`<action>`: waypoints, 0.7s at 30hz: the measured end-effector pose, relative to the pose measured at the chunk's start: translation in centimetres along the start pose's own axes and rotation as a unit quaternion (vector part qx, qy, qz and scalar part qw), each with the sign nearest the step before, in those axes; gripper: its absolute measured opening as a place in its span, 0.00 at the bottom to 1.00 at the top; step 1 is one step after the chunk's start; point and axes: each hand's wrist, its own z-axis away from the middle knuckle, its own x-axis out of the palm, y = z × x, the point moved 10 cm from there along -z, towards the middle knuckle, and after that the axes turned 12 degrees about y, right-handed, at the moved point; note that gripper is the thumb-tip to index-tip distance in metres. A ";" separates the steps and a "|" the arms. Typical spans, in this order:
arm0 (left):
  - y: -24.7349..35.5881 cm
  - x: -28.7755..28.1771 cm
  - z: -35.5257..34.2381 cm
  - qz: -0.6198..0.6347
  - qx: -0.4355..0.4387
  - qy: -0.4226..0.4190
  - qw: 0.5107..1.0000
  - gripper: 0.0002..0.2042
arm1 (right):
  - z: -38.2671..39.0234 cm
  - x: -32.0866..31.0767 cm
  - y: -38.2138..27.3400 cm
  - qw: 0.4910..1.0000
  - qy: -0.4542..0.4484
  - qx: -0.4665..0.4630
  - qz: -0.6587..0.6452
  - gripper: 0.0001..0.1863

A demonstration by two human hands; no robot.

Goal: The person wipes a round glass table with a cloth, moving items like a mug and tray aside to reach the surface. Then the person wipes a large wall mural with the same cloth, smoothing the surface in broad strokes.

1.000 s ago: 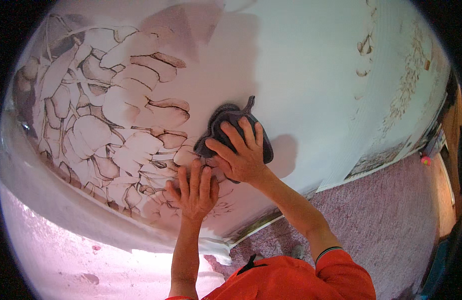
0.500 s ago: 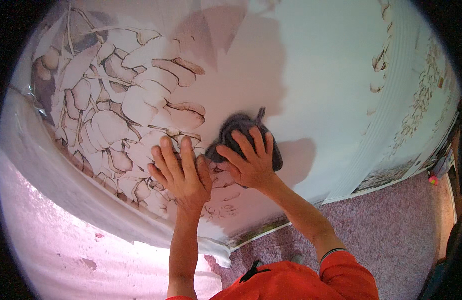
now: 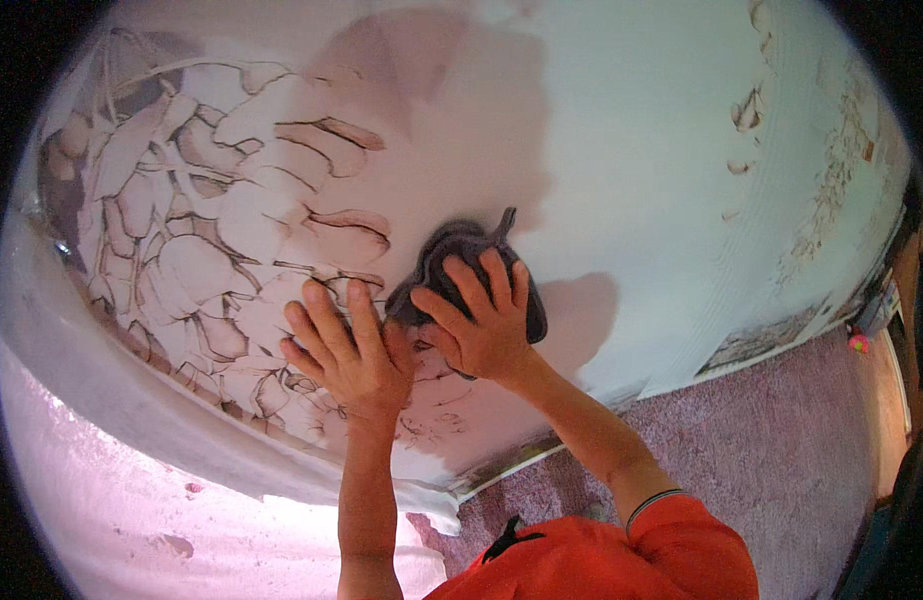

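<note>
My left hand (image 3: 353, 362) lies with fingers spread on the printed sheet (image 3: 641, 180), over pale leaf-like shapes outlined in brown. Just right of it, my right hand (image 3: 486, 325) presses, fingers outspread, on a dark grey padded thing (image 3: 529, 315) with a narrow strap or stem at its upper right. The hand covers much of that thing, so its exact kind is unclear. Shadows fall across the sheet around both hands.
A whitish rolled or folded edge (image 3: 231, 440) curves along the lower left, beside a bright, pinkish rough surface (image 3: 181, 510). Mottled purple-grey flooring (image 3: 741, 450) shows beyond the lower right edge, with a small colourful item (image 3: 857, 343) at far right.
My left hand has slid up and to the left across the printed shapes. My right hand stays on the dark thing at about the same place. The view has shifted slightly.
</note>
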 end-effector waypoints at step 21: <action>2.6 0.5 -1.0 -0.016 0.011 -0.023 1.000 0.29 | 7.1 -0.6 1.4 0.997 0.025 0.069 0.019 0.19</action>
